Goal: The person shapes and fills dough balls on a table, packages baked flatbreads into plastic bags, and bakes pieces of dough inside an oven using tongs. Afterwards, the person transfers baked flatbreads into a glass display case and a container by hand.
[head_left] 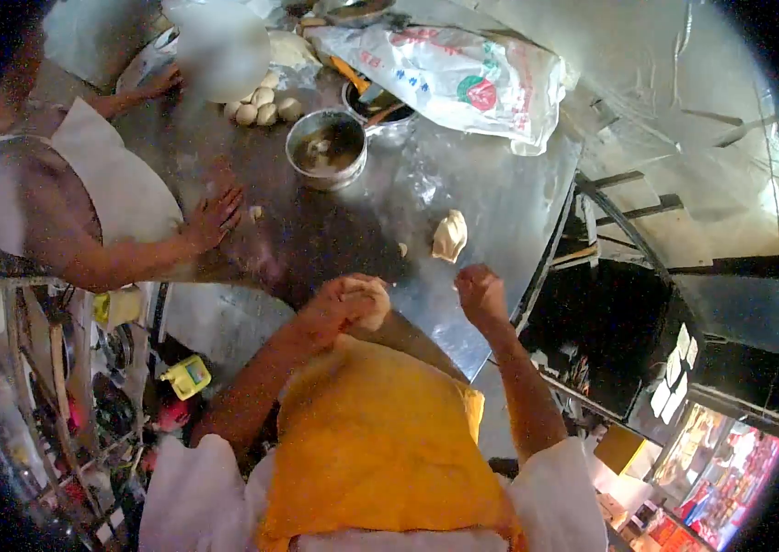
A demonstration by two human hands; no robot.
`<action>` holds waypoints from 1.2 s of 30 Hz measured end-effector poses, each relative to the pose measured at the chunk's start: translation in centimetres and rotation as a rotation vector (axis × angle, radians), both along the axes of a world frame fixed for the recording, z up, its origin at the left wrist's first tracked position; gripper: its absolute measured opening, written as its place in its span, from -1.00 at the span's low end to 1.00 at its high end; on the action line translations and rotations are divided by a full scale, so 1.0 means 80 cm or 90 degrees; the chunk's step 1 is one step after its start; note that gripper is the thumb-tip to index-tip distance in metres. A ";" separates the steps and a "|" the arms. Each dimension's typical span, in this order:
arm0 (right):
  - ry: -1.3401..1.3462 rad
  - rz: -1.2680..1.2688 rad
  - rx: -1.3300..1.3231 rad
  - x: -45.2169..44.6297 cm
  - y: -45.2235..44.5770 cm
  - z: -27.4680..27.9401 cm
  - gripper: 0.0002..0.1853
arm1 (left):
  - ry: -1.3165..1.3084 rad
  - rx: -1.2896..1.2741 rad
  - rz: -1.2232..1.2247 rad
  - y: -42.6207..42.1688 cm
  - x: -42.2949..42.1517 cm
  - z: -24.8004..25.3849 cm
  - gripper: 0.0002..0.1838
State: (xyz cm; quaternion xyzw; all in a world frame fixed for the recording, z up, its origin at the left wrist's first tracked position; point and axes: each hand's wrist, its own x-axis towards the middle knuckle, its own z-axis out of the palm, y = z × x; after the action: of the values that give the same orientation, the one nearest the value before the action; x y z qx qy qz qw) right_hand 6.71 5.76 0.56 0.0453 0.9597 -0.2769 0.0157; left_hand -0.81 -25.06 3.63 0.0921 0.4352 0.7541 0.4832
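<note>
My left hand (339,308) is closed around a pale lump of dough (371,306), just above the near edge of the metal table (491,202). To its right, my right hand (481,294) is raised with its fingers curled together; whether anything is in them is hidden. A longer, folded piece of dough (449,236) lies on the tabletop just beyond my right hand. Between the hands and a little farther off is a small dough scrap (402,249).
A metal pot (326,152) with brownish contents stands mid-table. Behind it are a dark bowl (380,106) with utensils, a printed plastic sack (472,83) and several dough balls (266,112). At left, another person's hand (213,219) rests on the table. A yellow jug (187,377) sits below.
</note>
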 end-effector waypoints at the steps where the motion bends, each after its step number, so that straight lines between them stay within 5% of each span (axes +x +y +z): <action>1: 0.039 0.030 -0.086 -0.006 -0.008 0.011 -0.85 | -0.013 -0.006 0.002 -0.014 0.005 -0.007 -0.72; 4: 0.020 0.004 -0.108 -0.051 -0.062 0.002 -0.89 | -0.138 -0.098 0.166 -0.043 0.002 -0.036 -0.78; 7: 0.121 0.033 -0.032 -0.081 -0.089 -0.050 -0.88 | -0.044 -0.162 0.200 -0.064 0.013 -0.036 -0.78; 10: 0.046 0.084 -0.062 -0.086 -0.091 -0.071 -0.87 | 0.025 -0.161 0.149 -0.065 0.013 -0.026 -0.83; 13: 0.080 0.157 -0.059 -0.114 -0.102 -0.058 -0.87 | -0.155 0.034 0.231 -0.075 0.033 -0.069 -0.94; 16: 0.034 0.199 0.012 -0.157 -0.139 -0.068 -0.81 | -0.193 -0.148 0.338 -0.092 0.039 -0.087 -0.93; 19: -0.025 0.275 -0.207 -0.233 -0.226 -0.050 -0.69 | -0.184 0.103 0.232 -0.113 0.034 -0.088 -0.79; 21: -0.045 0.302 -0.286 -0.268 -0.284 -0.041 -0.64 | -0.246 -0.248 0.419 -0.113 0.042 -0.047 -0.70; 25: -0.004 0.310 -0.228 -0.309 -0.352 -0.024 -0.59 | -0.228 -0.265 0.406 -0.149 0.066 -0.097 -0.70; 28: -0.043 0.399 -0.079 -0.321 -0.368 -0.026 -0.62 | -0.244 -0.176 0.485 -0.156 0.054 -0.084 -0.69; 31: -0.005 0.491 0.069 -0.301 -0.345 -0.035 -0.69 | -0.174 0.162 0.319 -0.171 0.058 -0.128 -0.63; 33: 0.021 0.475 0.063 -0.264 -0.309 -0.058 -0.76 | -0.257 -0.117 0.526 -0.150 0.043 -0.065 -0.62; 34: -0.012 0.440 0.007 -0.241 -0.287 -0.069 -0.77 | -0.256 -0.108 0.526 -0.152 0.043 -0.089 -0.62; 36: 0.064 0.410 -0.170 -0.213 -0.253 -0.036 -0.78 | -0.327 0.162 0.542 -0.155 0.043 -0.133 -0.59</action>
State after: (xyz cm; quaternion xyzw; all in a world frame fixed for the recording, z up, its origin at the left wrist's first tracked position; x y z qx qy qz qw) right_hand -10.36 -14.51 -2.35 -0.2756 0.8798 -0.3825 0.0609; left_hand 2.64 -37.42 -6.97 -0.2234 0.2061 0.9293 0.2098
